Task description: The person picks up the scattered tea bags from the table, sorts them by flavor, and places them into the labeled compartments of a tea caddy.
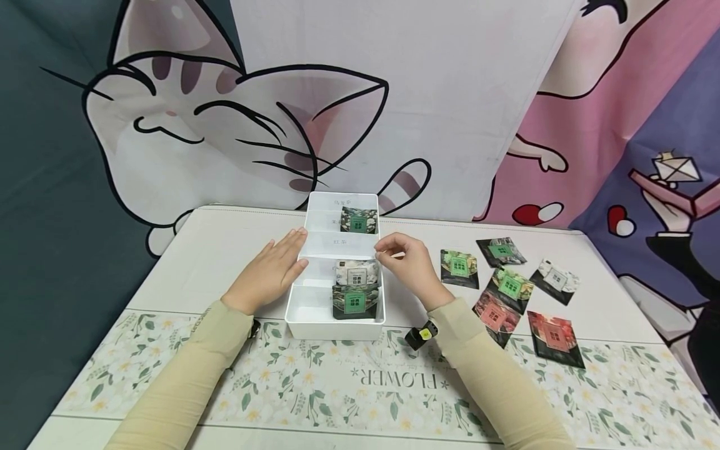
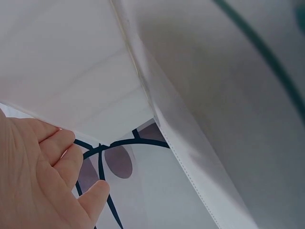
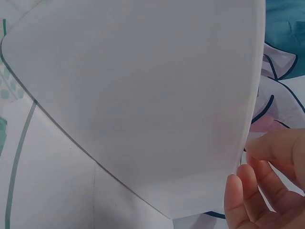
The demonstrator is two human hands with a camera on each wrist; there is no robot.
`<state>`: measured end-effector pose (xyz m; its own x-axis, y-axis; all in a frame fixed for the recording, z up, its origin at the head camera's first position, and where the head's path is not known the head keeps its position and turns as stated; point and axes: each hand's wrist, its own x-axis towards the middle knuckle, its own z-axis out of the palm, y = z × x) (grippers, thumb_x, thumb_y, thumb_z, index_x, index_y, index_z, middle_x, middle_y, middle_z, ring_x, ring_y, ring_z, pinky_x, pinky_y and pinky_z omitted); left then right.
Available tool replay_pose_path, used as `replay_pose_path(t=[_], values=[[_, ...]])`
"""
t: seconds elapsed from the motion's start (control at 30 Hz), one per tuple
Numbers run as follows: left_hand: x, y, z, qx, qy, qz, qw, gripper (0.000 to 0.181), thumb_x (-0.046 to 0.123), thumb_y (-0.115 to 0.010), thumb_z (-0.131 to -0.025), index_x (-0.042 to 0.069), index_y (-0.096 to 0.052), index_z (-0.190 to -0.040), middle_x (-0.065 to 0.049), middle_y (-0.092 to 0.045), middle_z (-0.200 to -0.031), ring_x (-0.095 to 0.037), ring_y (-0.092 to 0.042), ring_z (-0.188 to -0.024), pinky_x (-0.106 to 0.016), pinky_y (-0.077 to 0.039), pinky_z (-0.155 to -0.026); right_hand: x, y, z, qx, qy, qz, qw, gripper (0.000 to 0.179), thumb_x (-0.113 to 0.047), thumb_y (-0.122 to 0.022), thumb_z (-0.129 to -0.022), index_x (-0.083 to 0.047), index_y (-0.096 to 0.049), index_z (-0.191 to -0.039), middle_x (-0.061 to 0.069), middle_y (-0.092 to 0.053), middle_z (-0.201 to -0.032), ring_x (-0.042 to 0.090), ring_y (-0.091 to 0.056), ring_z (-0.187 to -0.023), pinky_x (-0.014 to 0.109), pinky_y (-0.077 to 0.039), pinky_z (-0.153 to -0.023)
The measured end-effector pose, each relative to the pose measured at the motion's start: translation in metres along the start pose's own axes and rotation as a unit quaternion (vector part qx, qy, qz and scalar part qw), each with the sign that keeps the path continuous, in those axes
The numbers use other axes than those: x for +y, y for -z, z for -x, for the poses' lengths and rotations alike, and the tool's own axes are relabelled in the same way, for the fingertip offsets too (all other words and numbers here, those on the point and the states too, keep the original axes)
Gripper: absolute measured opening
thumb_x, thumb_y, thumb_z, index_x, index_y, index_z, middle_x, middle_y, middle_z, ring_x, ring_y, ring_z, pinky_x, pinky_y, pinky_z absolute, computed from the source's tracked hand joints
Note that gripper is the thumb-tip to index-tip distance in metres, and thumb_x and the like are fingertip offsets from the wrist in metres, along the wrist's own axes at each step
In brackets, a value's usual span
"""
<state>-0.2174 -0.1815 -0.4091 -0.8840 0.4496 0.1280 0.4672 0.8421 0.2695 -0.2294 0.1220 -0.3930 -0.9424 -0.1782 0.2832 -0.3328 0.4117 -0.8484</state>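
A long white divided box [image 1: 336, 331] stands at the middle of the table. My left hand [image 1: 269, 270] lies along its left side, fingers straight and fingertips at the rim; in the left wrist view the left hand [image 2: 47, 176] reaches up beside the white wall. On the opposite side, my right hand [image 1: 412, 262] has thumb and index finger curled together at the rim. The right wrist view shows the right hand [image 3: 271, 176] with its fingertips at the wall's edge. Inside the box are a green-labelled sachet [image 1: 359, 220], a white-labelled sachet [image 1: 357, 272] and another green-labelled sachet [image 1: 355, 302].
Several sachets are scattered to the right: a light green one [image 1: 459, 267], a dark one [image 1: 502, 250], a white one [image 1: 555, 280], and red ones, the nearest a red sachet [image 1: 556, 338]. A flowered cloth [image 1: 315, 387] covers the near table. A cat-print curtain [image 1: 349, 37] hangs behind.
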Motion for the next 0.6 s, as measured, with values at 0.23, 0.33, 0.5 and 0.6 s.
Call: replay_pose_path(t=[0.23,0.33,0.5,0.6], values=[[0.000,0.000,0.002,0.004,-0.002,0.002,1.0000,0.067,0.045,-0.026,-0.111,0.003,-0.016,-0.162,-0.011,-0.017,-0.168,-0.030,-0.015,-0.155,-0.054,-0.011,-0.125,-0.003,0.005,0.003,-0.004,0.002,0.004,1.0000,0.009,0.001,-0.073,-0.090,-0.003,-0.074,-0.098,0.009,-0.073,-0.095,0.022,-0.066,-0.086,0.036,-0.058,-0.081],[-0.001,0.000,0.001,0.000,0.001,0.001,1.0000,0.067,0.046,-0.025,-0.111,0.004,-0.015,-0.162,-0.010,-0.016,-0.169,-0.029,-0.013,-0.156,-0.054,-0.010,-0.125,-0.004,0.010,0.005,0.001,0.001,0.009,1.0000,0.008,-0.002,-0.073,-0.091,-0.004,-0.073,-0.099,0.008,-0.073,-0.097,0.022,-0.066,-0.087,0.037,-0.058,-0.082],[0.000,0.000,0.001,-0.001,0.003,0.003,1.0000,0.068,0.047,-0.024,-0.111,0.004,-0.015,-0.162,-0.010,-0.015,-0.169,-0.029,-0.013,-0.156,-0.053,-0.010,-0.126,0.000,0.023,0.006,0.012,-0.003,0.019,0.9997,0.008,-0.003,-0.072,-0.092,-0.004,-0.073,-0.099,0.009,-0.073,-0.097,0.022,-0.066,-0.088,0.038,-0.057,-0.084],[-0.001,-0.001,0.001,0.003,0.000,0.002,1.0000,0.067,0.046,-0.025,-0.111,0.003,-0.016,-0.162,-0.011,-0.016,-0.168,-0.032,-0.016,-0.155,-0.055,-0.011,-0.125,0.004,0.031,0.007,0.020,-0.001,0.037,0.9991,0.008,-0.004,-0.072,-0.092,-0.003,-0.073,-0.100,0.010,-0.073,-0.097,0.023,-0.066,-0.088,0.037,-0.057,-0.084]])
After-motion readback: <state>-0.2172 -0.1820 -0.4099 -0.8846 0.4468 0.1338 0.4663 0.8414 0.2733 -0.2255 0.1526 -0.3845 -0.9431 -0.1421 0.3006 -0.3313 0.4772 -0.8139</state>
